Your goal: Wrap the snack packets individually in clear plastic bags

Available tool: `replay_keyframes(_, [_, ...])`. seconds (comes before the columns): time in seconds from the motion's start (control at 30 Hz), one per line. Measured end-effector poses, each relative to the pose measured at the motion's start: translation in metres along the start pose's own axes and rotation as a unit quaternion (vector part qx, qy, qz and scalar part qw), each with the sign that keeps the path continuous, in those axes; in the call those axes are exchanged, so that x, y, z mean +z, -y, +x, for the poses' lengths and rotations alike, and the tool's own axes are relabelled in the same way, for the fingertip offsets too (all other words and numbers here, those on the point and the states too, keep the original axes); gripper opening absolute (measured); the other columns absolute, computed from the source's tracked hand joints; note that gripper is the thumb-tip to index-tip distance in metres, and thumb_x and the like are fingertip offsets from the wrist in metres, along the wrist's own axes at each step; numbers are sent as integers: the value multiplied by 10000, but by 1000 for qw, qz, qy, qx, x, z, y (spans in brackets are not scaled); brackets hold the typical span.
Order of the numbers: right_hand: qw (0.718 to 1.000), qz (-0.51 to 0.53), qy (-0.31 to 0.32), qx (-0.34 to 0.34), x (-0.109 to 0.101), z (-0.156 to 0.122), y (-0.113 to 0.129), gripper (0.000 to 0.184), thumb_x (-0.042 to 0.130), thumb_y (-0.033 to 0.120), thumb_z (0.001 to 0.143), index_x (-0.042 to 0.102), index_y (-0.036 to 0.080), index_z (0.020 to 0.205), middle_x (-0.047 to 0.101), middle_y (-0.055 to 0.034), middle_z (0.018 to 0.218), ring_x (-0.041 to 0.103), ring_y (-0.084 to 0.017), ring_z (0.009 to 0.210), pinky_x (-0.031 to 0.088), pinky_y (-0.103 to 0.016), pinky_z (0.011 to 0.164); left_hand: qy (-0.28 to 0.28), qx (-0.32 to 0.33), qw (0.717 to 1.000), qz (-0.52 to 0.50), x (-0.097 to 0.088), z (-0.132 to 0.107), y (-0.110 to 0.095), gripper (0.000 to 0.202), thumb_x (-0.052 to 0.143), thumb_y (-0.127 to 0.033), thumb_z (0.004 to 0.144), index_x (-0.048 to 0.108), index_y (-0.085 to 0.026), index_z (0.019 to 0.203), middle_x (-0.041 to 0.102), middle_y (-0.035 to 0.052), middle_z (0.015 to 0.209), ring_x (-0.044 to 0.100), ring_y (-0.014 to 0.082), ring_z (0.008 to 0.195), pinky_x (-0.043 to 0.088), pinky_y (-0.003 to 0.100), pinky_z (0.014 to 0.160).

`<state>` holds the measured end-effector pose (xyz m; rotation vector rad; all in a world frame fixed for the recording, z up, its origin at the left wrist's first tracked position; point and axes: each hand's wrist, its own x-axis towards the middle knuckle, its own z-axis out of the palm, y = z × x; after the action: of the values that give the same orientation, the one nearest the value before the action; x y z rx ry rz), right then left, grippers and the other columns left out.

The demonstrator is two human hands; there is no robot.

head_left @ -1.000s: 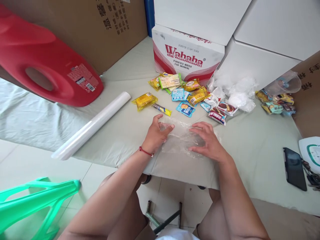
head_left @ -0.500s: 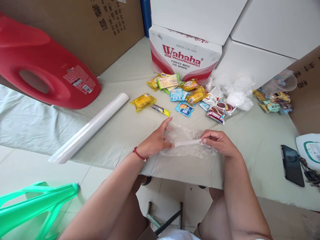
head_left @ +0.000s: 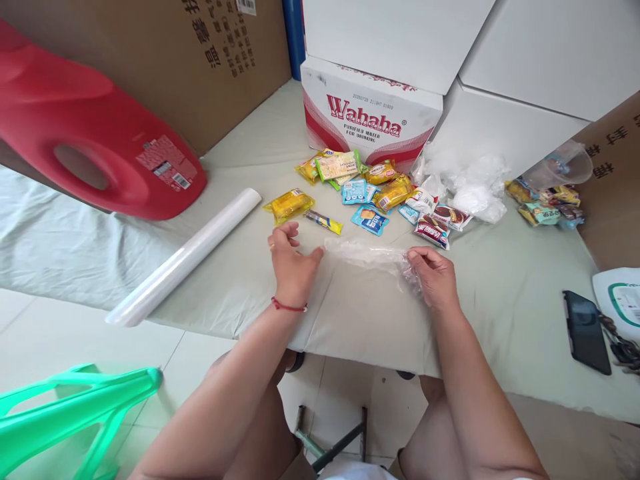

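Observation:
A crumpled clear plastic bag (head_left: 367, 253) stretches between my two hands above the cloth-covered table. My right hand (head_left: 435, 273) pinches its right end between thumb and fingers. At the bag's left end, my left hand (head_left: 294, 263) has its thumb spread away from loosely bent fingers; the thumb tip is at the bag's edge, and nothing shows in the palm. Just beyond the left hand lie a yellow-wrapped snack (head_left: 290, 203) and a thin stick-shaped packet (head_left: 323, 221). Blue sachets (head_left: 370, 219) and a dark red snack packet (head_left: 433, 230) lie farther right.
A white plastic roll (head_left: 185, 257) and a red jug (head_left: 100, 147) are on the left. Behind the snacks stands a Wahaba-style red-and-white water carton (head_left: 370, 113), beside bunched clear bags (head_left: 480, 187). A phone (head_left: 586, 331) lies right; a green stool (head_left: 80, 413) stands below left.
My left hand has moved left and its fingers have come off the bag's folded strip. My right hand still pinches the bag, which now hangs narrower and slightly farther from me.

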<state>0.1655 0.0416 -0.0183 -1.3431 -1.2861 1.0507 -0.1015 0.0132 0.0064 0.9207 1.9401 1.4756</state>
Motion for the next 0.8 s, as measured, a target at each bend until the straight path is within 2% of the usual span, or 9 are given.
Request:
replay_keyframes(0.07, [995,-60,-58,-62,11,-7,0,218,724,443,863,777,233,890,640,-33,925,571,-168,807,479,-298,738,-13,40,999,-13,2,-10,-5,228,739,-322,803,563,-223,910,570,-6,868,524,136,763,440,241,687])
replay_keyframes(0.1, [989,-96,-71,-85,16,-13,1,213,705,435,882,784,238,899,631,-40,940,570,-176,838,478,-310,773,33,28,999,-21,4,-16,-6,232,651,-407,888,546,-219,800,538,-19,736,504,132,673,422,245,640])
replay_keyframes(0.17, [981,-150,-68,-107,25,-25,4,210,677,425,910,791,248,919,614,-43,915,557,-181,821,473,-326,784,175,-48,983,-30,9,-30,-8,443,503,-554,957,534,-210,678,514,-11,609,500,134,557,394,263,562])
replay_keyframes(0.23, [979,-167,-43,-110,32,-38,7,209,652,414,933,787,255,931,600,-36,859,534,-175,747,466,-327,726,288,-147,945,-50,16,-42,-6,516,472,-649,937,585,-200,711,603,30,670,569,156,538,397,280,518])
replay_keyframes(0.3, [980,-168,-9,-110,38,-50,10,204,629,398,954,778,259,942,592,-26,815,518,-165,686,453,-320,667,322,-195,923,-84,23,-52,-3,480,542,-664,895,615,-197,812,675,68,822,652,188,630,445,291,539])
replay_keyframes(0.4, [982,-151,34,-106,43,-62,13,195,615,388,967,767,266,954,597,-15,790,517,-156,651,444,-312,633,316,-170,926,-115,29,-60,1,366,650,-563,855,612,-200,834,671,52,873,658,194,779,488,294,649])
replay_keyframes(0.57, [995,-66,59,-38,44,-63,14,233,652,467,934,758,260,913,606,-12,779,525,-153,649,439,-291,610,274,-80,952,-113,35,-62,2,273,604,-379,884,536,-206,685,533,-30,665,498,136,682,402,266,674])
replay_keyframes(0.67, [999,-16,44,-1,43,-59,11,256,666,494,917,751,253,901,623,-5,776,527,-148,653,446,-279,620,230,-85,956,-162,39,-60,2,246,554,-382,925,513,-221,743,578,-29,692,539,136,682,433,265,695])
replay_keyframes(0.8, [1000,22,-6,7,39,-52,7,279,682,515,892,746,244,909,636,-7,786,517,-147,650,442,-272,600,180,-124,957,-190,44,-54,1,252,506,-386,969,422,-244,778,496,-68,625,447,105,497,386,243,535])
